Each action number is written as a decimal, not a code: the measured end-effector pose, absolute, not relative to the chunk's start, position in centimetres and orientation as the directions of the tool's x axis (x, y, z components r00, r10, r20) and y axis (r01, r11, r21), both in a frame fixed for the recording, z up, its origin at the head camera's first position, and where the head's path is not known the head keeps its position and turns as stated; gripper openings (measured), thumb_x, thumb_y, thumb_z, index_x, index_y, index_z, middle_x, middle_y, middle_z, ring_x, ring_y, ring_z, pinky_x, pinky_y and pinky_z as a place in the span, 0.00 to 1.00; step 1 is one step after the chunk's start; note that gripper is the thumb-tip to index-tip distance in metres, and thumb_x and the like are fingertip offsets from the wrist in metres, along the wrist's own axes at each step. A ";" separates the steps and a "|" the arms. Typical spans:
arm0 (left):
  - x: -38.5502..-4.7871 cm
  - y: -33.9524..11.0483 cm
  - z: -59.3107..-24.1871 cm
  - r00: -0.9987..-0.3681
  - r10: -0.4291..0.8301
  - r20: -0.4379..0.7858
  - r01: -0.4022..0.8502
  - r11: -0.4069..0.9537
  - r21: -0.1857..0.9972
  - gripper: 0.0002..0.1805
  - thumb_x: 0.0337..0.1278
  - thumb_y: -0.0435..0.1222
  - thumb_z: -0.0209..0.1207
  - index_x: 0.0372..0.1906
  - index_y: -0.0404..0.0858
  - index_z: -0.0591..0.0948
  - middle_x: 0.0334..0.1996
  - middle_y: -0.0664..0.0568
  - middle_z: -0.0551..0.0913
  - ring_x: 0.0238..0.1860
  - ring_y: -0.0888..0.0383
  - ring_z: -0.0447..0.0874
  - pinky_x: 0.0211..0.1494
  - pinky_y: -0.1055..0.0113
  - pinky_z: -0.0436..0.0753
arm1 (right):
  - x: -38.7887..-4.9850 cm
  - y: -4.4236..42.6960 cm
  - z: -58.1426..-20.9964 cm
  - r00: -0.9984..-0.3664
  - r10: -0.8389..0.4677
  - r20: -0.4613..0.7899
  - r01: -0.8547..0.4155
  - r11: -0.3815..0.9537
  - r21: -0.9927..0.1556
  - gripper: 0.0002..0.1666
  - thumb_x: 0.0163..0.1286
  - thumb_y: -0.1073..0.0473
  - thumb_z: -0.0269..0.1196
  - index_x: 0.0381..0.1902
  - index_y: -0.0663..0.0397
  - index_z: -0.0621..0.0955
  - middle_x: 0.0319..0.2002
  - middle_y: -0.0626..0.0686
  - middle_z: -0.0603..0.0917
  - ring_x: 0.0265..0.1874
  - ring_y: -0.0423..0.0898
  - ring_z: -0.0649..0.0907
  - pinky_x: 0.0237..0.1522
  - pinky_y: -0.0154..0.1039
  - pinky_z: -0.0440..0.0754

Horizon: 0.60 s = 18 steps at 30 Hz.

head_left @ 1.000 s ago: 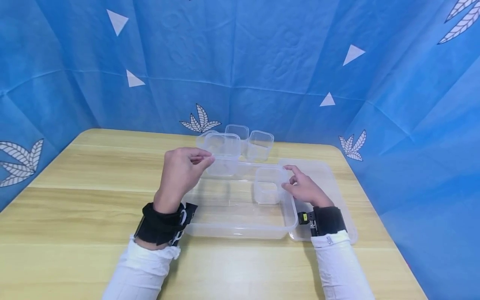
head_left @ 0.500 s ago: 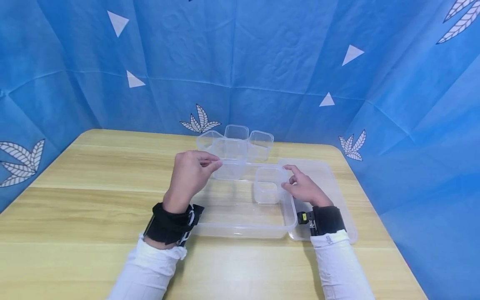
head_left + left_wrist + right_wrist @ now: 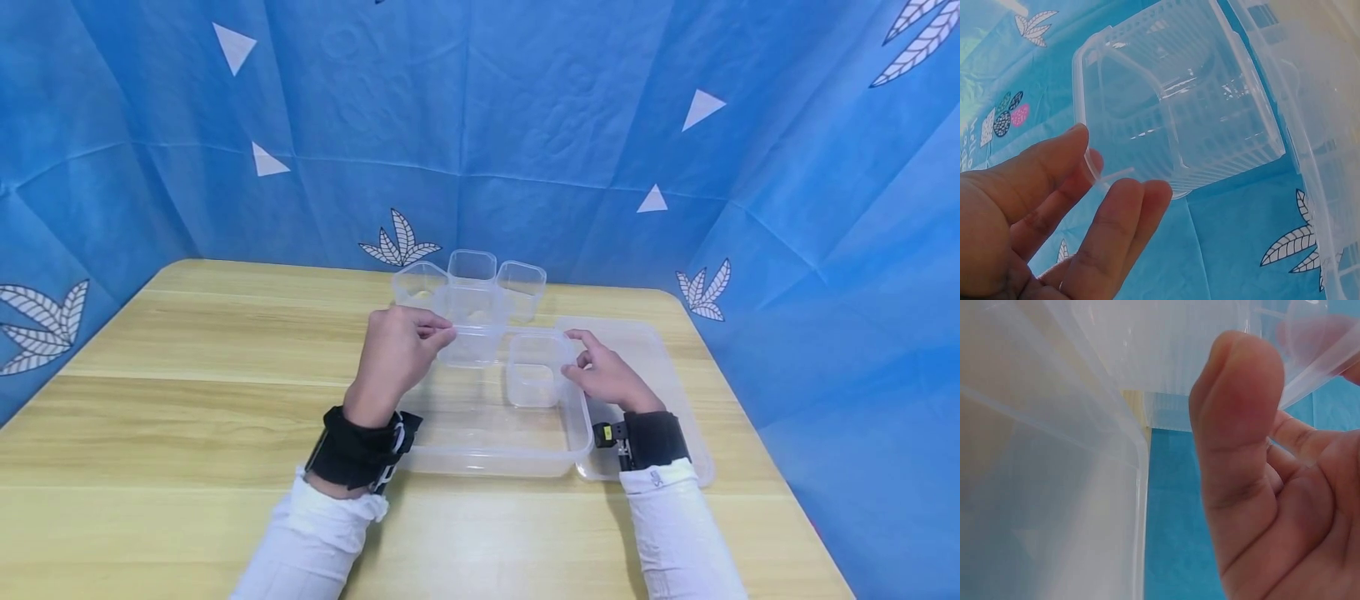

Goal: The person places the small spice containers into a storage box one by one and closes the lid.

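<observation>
I have the left hand (image 3: 396, 350) arched, pinching a cup (image 3: 476, 337), the right hand (image 3: 606, 372) pinching a second cup (image 3: 533, 367) farther right.

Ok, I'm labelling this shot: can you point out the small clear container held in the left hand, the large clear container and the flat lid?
Held small container (image 3: 474, 339), head view, near wall below the rim.
Large container (image 3: 487, 463), head view, near wall.
Flat lid (image 3: 641, 350), head view, far part.

Nothing can be read: the lettering (image 3: 969, 145) on the blue cloth (image 3: 1229, 250) and a mark (image 3: 657, 477) on the right sleeve (image 3: 675, 529) are too blurred.
</observation>
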<state>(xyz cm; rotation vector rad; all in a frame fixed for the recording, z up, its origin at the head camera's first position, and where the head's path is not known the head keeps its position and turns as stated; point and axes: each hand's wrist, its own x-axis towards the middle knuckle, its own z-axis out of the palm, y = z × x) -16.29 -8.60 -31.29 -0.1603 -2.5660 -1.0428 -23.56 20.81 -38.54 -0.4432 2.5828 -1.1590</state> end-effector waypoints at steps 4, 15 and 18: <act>-16.4 -8.1 -31.4 -0.942 -0.039 0.334 0.205 0.720 0.663 0.07 0.56 0.36 0.68 0.35 0.36 0.90 0.33 0.47 0.88 0.35 0.52 0.85 0.39 0.59 0.83 | -23.5 20.8 -38.5 -0.916 -0.382 -0.124 -0.160 0.629 -0.761 0.36 0.71 0.59 0.56 0.73 0.57 0.57 0.36 0.60 0.77 0.23 0.48 0.76 0.27 0.41 0.76; -16.5 -7.7 -31.8 -0.945 -0.032 0.326 0.207 0.713 0.670 0.05 0.56 0.36 0.68 0.31 0.37 0.90 0.30 0.49 0.88 0.30 0.55 0.84 0.34 0.60 0.82 | -23.7 20.8 -38.6 -0.916 -0.384 -0.114 -0.166 0.625 -0.763 0.36 0.70 0.60 0.56 0.72 0.57 0.58 0.35 0.60 0.77 0.23 0.48 0.76 0.27 0.41 0.76; -16.5 -7.6 -31.9 -0.951 -0.032 0.306 0.193 0.713 0.674 0.05 0.56 0.36 0.68 0.31 0.37 0.90 0.30 0.50 0.88 0.29 0.55 0.83 0.34 0.61 0.81 | -23.6 20.8 -38.6 -0.918 -0.378 -0.120 -0.156 0.624 -0.765 0.36 0.70 0.60 0.56 0.72 0.55 0.58 0.35 0.59 0.77 0.23 0.48 0.76 0.28 0.41 0.76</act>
